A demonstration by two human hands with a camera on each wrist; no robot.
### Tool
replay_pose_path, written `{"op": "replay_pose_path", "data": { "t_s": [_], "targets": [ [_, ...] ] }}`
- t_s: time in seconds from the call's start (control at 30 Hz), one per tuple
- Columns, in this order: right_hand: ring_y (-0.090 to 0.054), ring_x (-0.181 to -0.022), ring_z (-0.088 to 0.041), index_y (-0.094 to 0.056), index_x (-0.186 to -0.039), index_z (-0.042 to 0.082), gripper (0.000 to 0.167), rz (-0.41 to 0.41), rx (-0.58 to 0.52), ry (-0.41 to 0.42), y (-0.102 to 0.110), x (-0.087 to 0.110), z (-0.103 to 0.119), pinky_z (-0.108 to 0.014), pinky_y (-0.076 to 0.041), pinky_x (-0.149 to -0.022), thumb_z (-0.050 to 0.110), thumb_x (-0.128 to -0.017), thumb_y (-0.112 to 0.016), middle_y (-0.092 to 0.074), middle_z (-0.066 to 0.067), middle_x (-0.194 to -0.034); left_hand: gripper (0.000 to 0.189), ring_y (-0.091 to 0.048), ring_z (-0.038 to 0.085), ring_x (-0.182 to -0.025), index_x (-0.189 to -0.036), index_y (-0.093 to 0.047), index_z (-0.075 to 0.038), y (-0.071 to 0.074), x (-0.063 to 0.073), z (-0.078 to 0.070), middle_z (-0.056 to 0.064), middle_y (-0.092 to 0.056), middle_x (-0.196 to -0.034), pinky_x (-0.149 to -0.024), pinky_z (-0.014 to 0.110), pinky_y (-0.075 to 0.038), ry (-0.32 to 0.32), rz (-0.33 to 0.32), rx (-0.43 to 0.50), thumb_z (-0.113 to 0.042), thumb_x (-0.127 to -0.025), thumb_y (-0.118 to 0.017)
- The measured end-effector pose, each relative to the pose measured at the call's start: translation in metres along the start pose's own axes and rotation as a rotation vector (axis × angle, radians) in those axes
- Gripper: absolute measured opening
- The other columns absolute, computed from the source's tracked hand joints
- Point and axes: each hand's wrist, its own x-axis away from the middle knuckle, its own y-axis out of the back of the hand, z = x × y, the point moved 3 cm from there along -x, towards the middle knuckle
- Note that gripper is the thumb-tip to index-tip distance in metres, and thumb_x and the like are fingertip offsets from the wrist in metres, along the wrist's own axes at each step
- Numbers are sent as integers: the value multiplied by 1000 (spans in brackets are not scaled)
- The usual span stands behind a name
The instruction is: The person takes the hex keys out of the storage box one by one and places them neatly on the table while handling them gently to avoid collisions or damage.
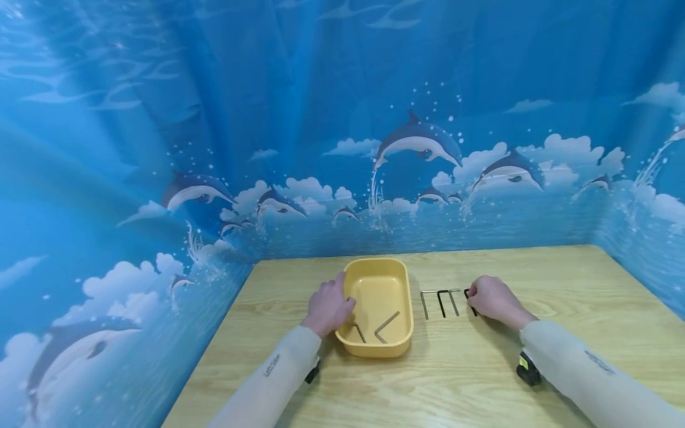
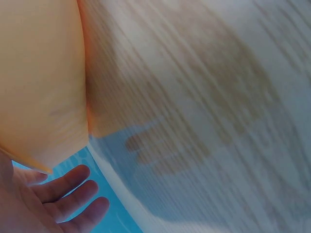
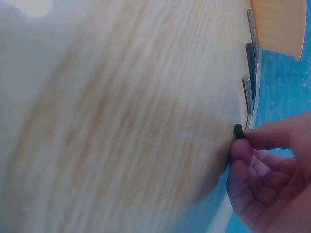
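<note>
A yellow plastic tray (image 1: 374,351) stands on the table with two hex keys inside, one of them an L-shaped key (image 1: 381,329). My left hand (image 1: 328,306) holds the tray's left rim, its thumb over the inner side; in the left wrist view several fingers (image 2: 73,187) extend loosely beside the outer wall. Right of the tray lie a silver hex key (image 1: 425,304), a black hex key (image 1: 441,304) and another silver key (image 1: 454,304) in a row. At the row's right end my right hand (image 1: 493,299) pinches a black hex key (image 3: 238,130) between thumb and finger, against the table.
The wood-patterned table (image 1: 428,392) reaches back to a blue curtain (image 1: 321,119) printed with dolphins, which also hangs along the left and right sides. Dark wrist devices show under both sleeves, such as the black one (image 1: 528,370) at the right.
</note>
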Motion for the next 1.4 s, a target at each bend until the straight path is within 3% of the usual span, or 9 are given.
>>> {"op": "replay_pose_path", "data": {
  "t_s": [0.23, 0.67, 1.2, 1.4],
  "targets": [
    [-40, -48, -12, -66, -70, 9, 22, 10, 5, -1, -1, -2, 2, -30, -36, -53, 7, -91, -58, -50, 3, -53, 69, -58, 36, -122, -155, -35, -12, 1, 1, 1, 19, -60, -136, -99, 53, -51, 10, 8, 3, -35, -94, -60],
    [-31, -46, -11, -54, -61, 15, 30, -12, -15, -12, -3, -2, 2, -29, -31, -50, 7, -90, -58, -40, 5, -49, 70, -57, 36, -125, -156, -34, -13, 1, 0, 0, 19, -58, -139, -102, 53, -49, 24, 18, 2, -36, -95, -59],
    [-38, -48, -12, -60, -67, 12, 24, -15, 12, -14, -5, -4, 1, -29, -33, -52, 9, -90, -59, -47, 4, -53, 69, -58, 36, -123, -155, -35, -13, 0, 0, 0, 19, -59, -137, -100, 53, -50, 20, 20, 6, -36, -94, -60],
    [-35, -48, -11, -57, -63, 14, 29, -21, 13, -5, -4, -4, 3, -29, -33, -53, 10, -92, -59, -42, 4, -52, 70, -56, 36, -125, -156, -34, -14, -1, -1, 1, 18, -58, -140, -102, 54, -49, 28, 20, 7, -37, -95, -59]
  ]
}}
